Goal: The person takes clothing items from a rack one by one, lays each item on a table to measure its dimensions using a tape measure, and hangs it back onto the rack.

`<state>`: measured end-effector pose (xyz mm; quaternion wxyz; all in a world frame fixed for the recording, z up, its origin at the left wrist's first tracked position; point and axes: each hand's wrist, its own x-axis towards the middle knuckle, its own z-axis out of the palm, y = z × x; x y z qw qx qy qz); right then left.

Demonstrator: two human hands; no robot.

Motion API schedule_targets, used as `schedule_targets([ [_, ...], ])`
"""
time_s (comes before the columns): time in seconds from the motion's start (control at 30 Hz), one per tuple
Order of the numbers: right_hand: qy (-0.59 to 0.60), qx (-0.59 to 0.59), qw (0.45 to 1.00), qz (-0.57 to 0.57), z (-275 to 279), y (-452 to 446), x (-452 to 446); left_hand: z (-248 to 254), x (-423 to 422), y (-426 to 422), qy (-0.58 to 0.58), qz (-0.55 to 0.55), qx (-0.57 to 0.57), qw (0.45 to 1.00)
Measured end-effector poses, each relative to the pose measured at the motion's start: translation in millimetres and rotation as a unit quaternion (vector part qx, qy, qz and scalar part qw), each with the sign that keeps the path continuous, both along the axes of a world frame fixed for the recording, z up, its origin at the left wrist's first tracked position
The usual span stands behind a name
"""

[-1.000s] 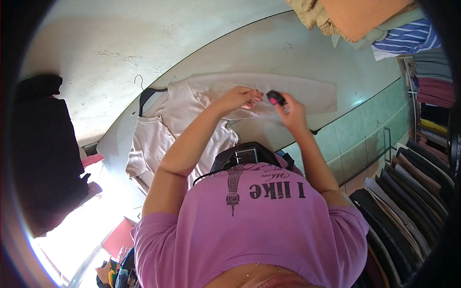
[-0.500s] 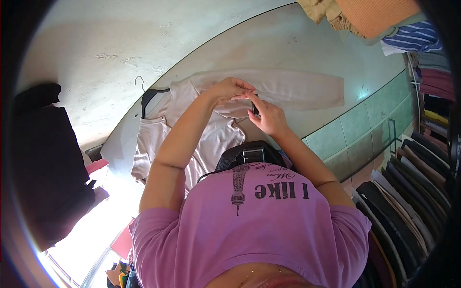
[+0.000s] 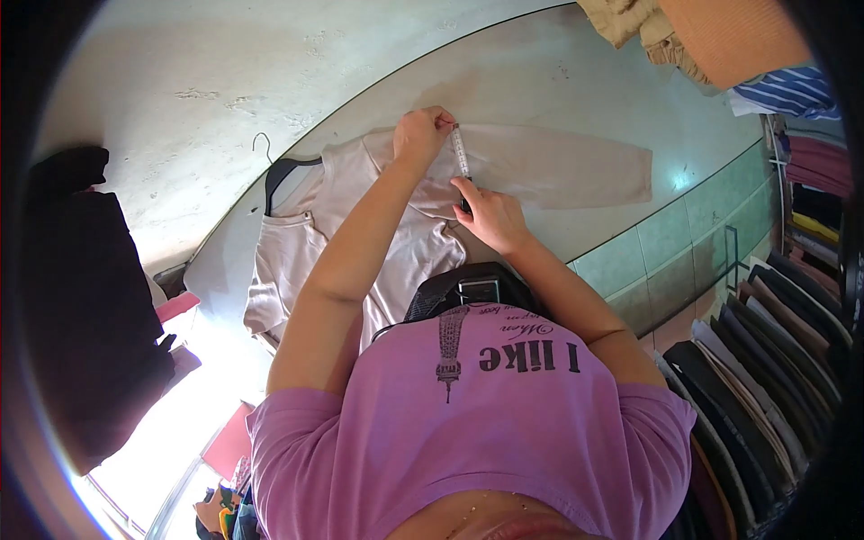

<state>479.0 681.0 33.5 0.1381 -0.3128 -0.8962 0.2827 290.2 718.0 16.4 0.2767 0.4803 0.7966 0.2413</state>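
A pale pink long-sleeved garment (image 3: pixel 369 229) lies spread out, partly on a black hanger (image 3: pixel 281 175), with one sleeve (image 3: pixel 576 169) stretched to the right. Across the upper part of that sleeve runs a short length of white measuring tape (image 3: pixel 461 151). My left hand (image 3: pixel 421 135) pinches the tape's far end near the sleeve's upper edge. Nearer my body, my right hand (image 3: pixel 490 216) is closed around the small black tape case (image 3: pixel 465 203), mostly covered by my fingers.
Dark garments (image 3: pixel 85 315) hang at the left. Folded clothes (image 3: pixel 729 40) are stacked at the upper right, with more on shelves (image 3: pixel 814 166) below. A row of hanging trousers (image 3: pixel 747 378) stands at the lower right. A black waist bag (image 3: pixel 472 290) sits at my waist.
My hands came together, then moved apart with the white tape pulled out between them. My left hand went up to the sleeve's upper edge, and my right hand moved left and down.
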Motion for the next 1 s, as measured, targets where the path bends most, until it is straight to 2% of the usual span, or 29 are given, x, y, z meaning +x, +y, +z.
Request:
schedule_targets([
  [0.23,0.004,0.040,0.997,0.070,-11,-17,25,5,3,-3,0.021,0.019,-0.006,1.000],
  [0.4,0.099,0.022,0.992,0.069,-21,-24,34,7,1,-1,0.004,0.028,-0.030,0.999],
  [0.6,0.089,0.054,0.981,0.161,-19,-21,44,6,-1,0,-0.003,0.024,-0.044,0.999],
  [0.7,0.129,0.043,0.976,0.172,-27,-22,45,5,-1,0,-0.004,0.025,-0.042,0.999],
  [1.0,0.136,0.033,0.969,0.203,-22,-20,47,4,-3,1,-0.013,0.031,-0.057,0.998],
])
